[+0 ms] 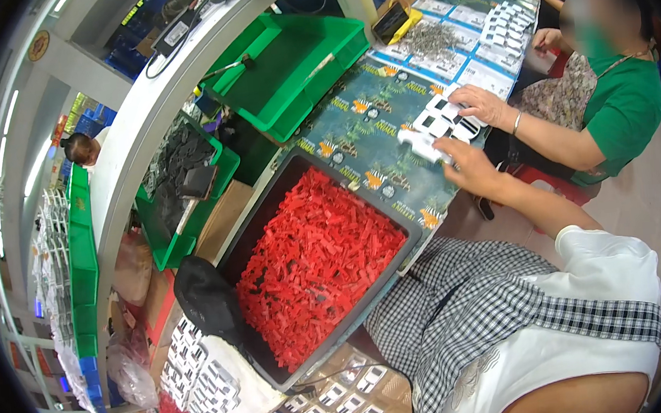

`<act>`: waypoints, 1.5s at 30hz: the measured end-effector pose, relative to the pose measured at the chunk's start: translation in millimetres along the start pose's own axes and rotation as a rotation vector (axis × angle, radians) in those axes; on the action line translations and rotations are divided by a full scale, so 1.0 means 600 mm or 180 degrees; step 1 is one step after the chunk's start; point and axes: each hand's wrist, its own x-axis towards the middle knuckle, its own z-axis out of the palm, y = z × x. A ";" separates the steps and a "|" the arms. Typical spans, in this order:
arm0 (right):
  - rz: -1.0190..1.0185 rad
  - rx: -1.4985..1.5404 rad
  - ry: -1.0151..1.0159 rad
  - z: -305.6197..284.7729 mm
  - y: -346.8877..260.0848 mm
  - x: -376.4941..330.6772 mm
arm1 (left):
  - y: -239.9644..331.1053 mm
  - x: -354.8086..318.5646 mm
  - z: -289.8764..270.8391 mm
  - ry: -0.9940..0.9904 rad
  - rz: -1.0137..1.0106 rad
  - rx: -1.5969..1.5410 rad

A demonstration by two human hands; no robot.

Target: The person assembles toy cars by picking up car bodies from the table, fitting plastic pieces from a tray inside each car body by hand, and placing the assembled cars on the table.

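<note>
My right hand (465,166) reaches over the table, its fingers closed on the end of a white plastic piece (421,146). Just beyond lie several white car-shaped plastic shells (448,117) with black window openings, side by side. A co-worker's hand (484,107) with a bracelet touches those shells from the far right. Nearer to me stands a dark grey tub (414,244) heaped with small red plastic pieces (319,254). Only a patch of skin shows at the bottom edge on my left side; my left hand's fingers are outside the picture.
Green trays (349,46) stand beyond the tub, one holding black parts (176,168). A black cloth (205,294) hangs at the tub's left corner. White shells (204,379) lie at lower left. Metal parts (430,39) are piled farther along the table. A co-worker in green sits at right.
</note>
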 end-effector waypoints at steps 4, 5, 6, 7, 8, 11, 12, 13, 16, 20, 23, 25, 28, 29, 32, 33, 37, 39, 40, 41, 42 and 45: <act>0.1211 0.0631 0.0276 0.009 0.010 0.023 | 0.008 -0.031 -0.053 -0.0208 0.0553 0.0731; 0.0876 0.0675 0.0558 0.016 0.023 0.030 | 0.006 -0.041 -0.067 -0.0251 0.0716 0.0912; 0.0543 0.0716 0.0841 0.025 0.030 0.034 | 0.005 -0.052 -0.083 -0.0290 0.0877 0.1092; 0.0747 0.0635 0.0725 0.001 0.010 0.039 | 0.003 -0.062 -0.092 -0.0297 0.1030 0.1229; 0.1022 0.1343 0.0647 -0.015 -0.018 0.048 | 0.003 -0.075 -0.102 -0.0296 0.1180 0.1365; 0.0408 0.2012 0.0281 -0.026 -0.103 0.101 | -0.017 -0.116 -0.150 -0.3128 -0.1117 0.2191; 0.0215 0.2234 -0.0039 -0.011 -0.133 0.118 | -0.066 -0.131 -0.114 -0.3015 -0.1314 0.1713; -0.0145 0.2502 -0.0310 0.008 -0.160 0.136 | -0.091 -0.137 -0.097 -0.3226 -0.2090 0.1468; -0.0966 0.2545 -0.0982 0.062 -0.264 0.176 | -0.167 -0.190 -0.140 -0.4007 -0.3991 0.0052; -0.0843 0.2697 -0.0936 0.167 -0.316 0.216 | -0.227 -0.268 -0.252 -0.1880 -0.6178 -0.0600; -0.1279 0.1590 -0.1505 0.232 -0.298 0.235 | -0.270 -0.288 -0.314 -0.0910 -0.6017 0.0238; -0.1598 0.0476 -0.2525 0.261 -0.298 0.227 | -0.286 -0.285 -0.342 -0.0335 -0.6077 0.0412; -0.1790 0.0371 -0.2279 0.275 -0.296 0.216 | -0.293 -0.292 -0.347 0.0089 -0.5932 0.0446; -0.1717 0.0284 -0.2278 0.270 -0.295 0.224 | -0.291 -0.293 -0.335 0.0171 -0.5947 0.0389; -0.1694 0.0490 -0.1963 0.266 -0.296 0.234 | -0.289 -0.296 -0.325 0.0321 -0.6059 0.0279; -0.1619 0.0474 -0.1845 0.265 -0.300 0.235 | -0.291 -0.297 -0.326 0.0337 -0.6047 0.0275; -0.1116 0.1102 -0.1791 0.248 -0.338 0.262 | -0.295 -0.303 -0.335 0.0498 -0.6096 0.0112; -0.1091 0.1205 -0.1597 0.235 -0.368 0.278 | -0.296 -0.303 -0.327 0.0555 -0.6124 0.0132; -0.1049 0.1300 -0.1411 0.236 -0.383 0.284 | -0.293 -0.301 -0.322 0.0450 -0.6112 0.0132; -0.1169 0.1129 -0.1129 0.243 -0.396 0.286 | -0.290 -0.299 -0.311 0.0326 -0.6105 0.0107; -0.1452 0.0851 -0.0938 0.262 -0.403 0.286 | -0.286 -0.295 -0.296 0.0368 -0.6123 0.0178; -0.1999 0.0676 -0.0611 0.299 -0.411 0.261 | -0.280 -0.298 -0.294 0.0345 -0.6225 0.0064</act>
